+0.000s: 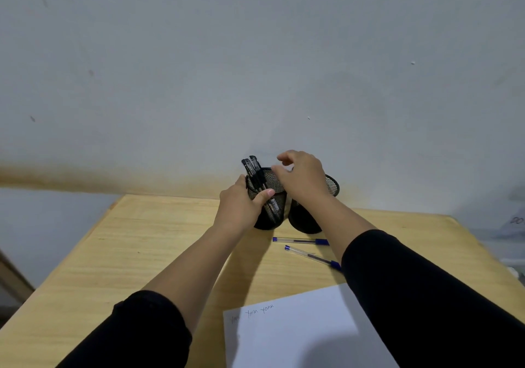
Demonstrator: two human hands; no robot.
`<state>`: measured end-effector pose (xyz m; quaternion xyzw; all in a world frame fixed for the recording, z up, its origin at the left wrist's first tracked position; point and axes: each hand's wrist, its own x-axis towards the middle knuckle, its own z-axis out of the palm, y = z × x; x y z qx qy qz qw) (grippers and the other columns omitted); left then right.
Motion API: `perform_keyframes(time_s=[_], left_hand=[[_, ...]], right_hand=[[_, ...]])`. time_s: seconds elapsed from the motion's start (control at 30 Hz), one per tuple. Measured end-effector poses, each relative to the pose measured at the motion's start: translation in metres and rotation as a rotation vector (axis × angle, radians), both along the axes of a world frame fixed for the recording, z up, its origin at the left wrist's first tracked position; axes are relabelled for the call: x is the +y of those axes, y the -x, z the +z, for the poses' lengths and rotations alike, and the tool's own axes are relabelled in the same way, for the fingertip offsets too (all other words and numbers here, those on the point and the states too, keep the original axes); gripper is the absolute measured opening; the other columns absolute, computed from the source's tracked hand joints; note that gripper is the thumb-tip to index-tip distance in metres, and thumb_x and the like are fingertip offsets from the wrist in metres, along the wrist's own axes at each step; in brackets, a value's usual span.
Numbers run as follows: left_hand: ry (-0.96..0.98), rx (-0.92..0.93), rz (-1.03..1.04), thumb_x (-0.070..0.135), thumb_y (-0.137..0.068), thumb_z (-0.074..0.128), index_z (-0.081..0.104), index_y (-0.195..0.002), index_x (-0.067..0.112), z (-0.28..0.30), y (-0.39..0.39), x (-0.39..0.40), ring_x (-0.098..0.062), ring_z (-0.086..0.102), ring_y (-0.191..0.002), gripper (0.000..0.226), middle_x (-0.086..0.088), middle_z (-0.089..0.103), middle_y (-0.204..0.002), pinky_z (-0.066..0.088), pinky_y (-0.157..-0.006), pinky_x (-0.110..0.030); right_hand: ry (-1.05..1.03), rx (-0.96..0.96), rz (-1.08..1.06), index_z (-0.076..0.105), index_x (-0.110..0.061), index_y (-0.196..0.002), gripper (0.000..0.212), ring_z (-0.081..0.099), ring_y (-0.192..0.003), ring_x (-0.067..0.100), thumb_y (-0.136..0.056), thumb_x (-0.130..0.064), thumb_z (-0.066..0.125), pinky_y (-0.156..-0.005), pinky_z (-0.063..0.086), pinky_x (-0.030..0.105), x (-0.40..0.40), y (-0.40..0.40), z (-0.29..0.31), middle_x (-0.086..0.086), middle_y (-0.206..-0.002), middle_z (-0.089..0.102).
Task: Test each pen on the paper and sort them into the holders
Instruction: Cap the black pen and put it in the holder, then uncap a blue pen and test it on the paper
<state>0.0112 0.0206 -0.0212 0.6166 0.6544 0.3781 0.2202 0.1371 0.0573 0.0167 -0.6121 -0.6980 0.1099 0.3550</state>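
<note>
The left hand [241,203] gripped the left mesh holder [268,197], its fingers curled round the far side and its thumb pressed across the near wall. Just beyond that thumb two black pens [253,173] stood in the holder, their caps rising clear of the rim and leaning toward the left. Immediately right of the thumb, the right hand [301,177] hovered over the holder's mouth with its fingers loosely bent; no pen could be seen between them, and whether the fingertips touched the rim could not be told. Behind and below the right wrist stood the right mesh holder [331,186], just beside the first; its contents were hidden by the hand. Nearer the person than both hands, two clear pens with blue caps lay flat on the wooden table [127,254]: the farther blue pen [300,240] close to the holders' bases, the nearer blue pen [312,257] partly under the right sleeve. Nearest of all lay the paper [298,333], bearing three short scribbles along its top left edge. Judgement: the scribbles and the two housed black pens suggested the task was partly complete; the two blue pens apparently awaited sorting, and whether they had been tested could not be established.
</note>
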Motion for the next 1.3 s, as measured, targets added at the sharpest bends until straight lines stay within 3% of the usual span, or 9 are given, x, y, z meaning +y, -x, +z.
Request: perform_keyframes(time_s=[0.1,0.2,0.27,0.53,0.83,1.0,1.1,1.3], left_hand=[[-0.001,0.059,-0.007,0.048,-0.087,0.051,0.050,-0.116,0.011,0.003,0.001,-0.009,-0.032,0.047,-0.118,0.047,-0.013,0.061,-0.118,0.039,-0.087,-0.034],[0.015,0.211,-0.003,0.042,-0.091,0.047,0.041,-0.129,0.007,0.009,0.003,-0.019,-0.032,0.043,-0.123,0.052,-0.017,0.052,-0.128,0.038,-0.095,-0.036],[0.023,0.342,-0.001,0.037,-0.092,0.047,0.034,-0.134,0.006,0.013,0.003,-0.025,-0.031,0.040,-0.125,0.054,-0.017,0.047,-0.131,0.037,-0.098,-0.038],[-0.120,0.582,-0.094,0.024,-0.089,0.049,0.044,-0.121,0.006,0.030,-0.029,-0.059,-0.027,0.041,-0.121,0.037,-0.013,0.048,-0.125,0.040,-0.091,-0.036],[-0.078,0.806,-0.320,0.013,-0.089,0.046,0.052,-0.117,0.010,-0.016,-0.073,-0.075,-0.024,0.048,-0.115,0.029,-0.009,0.056,-0.119,0.044,-0.087,-0.031],[-0.026,0.781,-0.337,0.018,-0.091,0.042,0.056,-0.118,0.012,-0.029,-0.086,-0.079,-0.022,0.052,-0.110,0.031,-0.007,0.057,-0.119,0.044,-0.086,-0.032],[-0.056,0.778,-0.352,0.018,-0.093,0.042,0.054,-0.119,0.011,-0.032,-0.088,-0.078,-0.022,0.050,-0.113,0.029,-0.008,0.056,-0.121,0.044,-0.087,-0.031],[-0.094,0.717,-0.323,0.014,-0.091,0.047,0.053,-0.113,0.013,-0.038,-0.085,-0.074,-0.021,0.048,-0.110,0.023,-0.007,0.057,-0.113,0.037,-0.074,-0.028]], right_hand=[[0.020,-0.107,0.025,0.055,-0.017,-0.129,0.040,0.047,-0.126,0.023,-0.092,-0.031,0.050,-0.098,0.041,0.035,-0.013,-0.007,0.005,0.006,-0.136,0.053],[0.075,-0.231,0.036,0.046,-0.014,-0.136,0.044,0.040,-0.132,0.025,-0.095,-0.030,0.041,-0.105,0.035,0.037,-0.030,-0.014,0.008,0.007,-0.144,0.045],[0.101,-0.319,0.037,0.046,-0.010,-0.135,0.044,0.040,-0.131,0.026,-0.096,-0.030,0.038,-0.104,0.035,0.037,-0.043,-0.020,0.010,0.009,-0.143,0.046],[0.065,-0.439,-0.016,0.046,-0.008,-0.130,0.042,0.042,-0.126,0.025,-0.095,-0.029,0.040,-0.097,0.039,0.034,-0.097,-0.042,0.008,0.010,-0.135,0.049],[0.125,-0.433,-0.035,0.048,-0.009,-0.128,0.039,0.045,-0.121,0.024,-0.094,-0.027,0.041,-0.093,0.039,0.032,-0.143,-0.074,-0.051,0.008,-0.130,0.050],[0.181,-0.415,-0.041,0.041,-0.010,-0.135,0.041,0.038,-0.131,0.019,-0.097,-0.026,0.038,-0.098,0.037,0.027,-0.149,-0.087,-0.073,0.005,-0.141,0.043],[0.194,-0.474,-0.019,0.048,-0.006,-0.128,0.036,0.042,-0.125,0.022,-0.099,-0.023,0.034,-0.096,0.036,0.028,-0.146,-0.091,-0.075,0.010,-0.133,0.049],[0.124,-0.350,-0.059,0.057,-0.009,-0.116,0.026,0.048,-0.115,0.022,-0.093,-0.017,0.047,-0.088,0.041,0.028,-0.133,-0.090,-0.082,0.007,-0.123,0.054]])
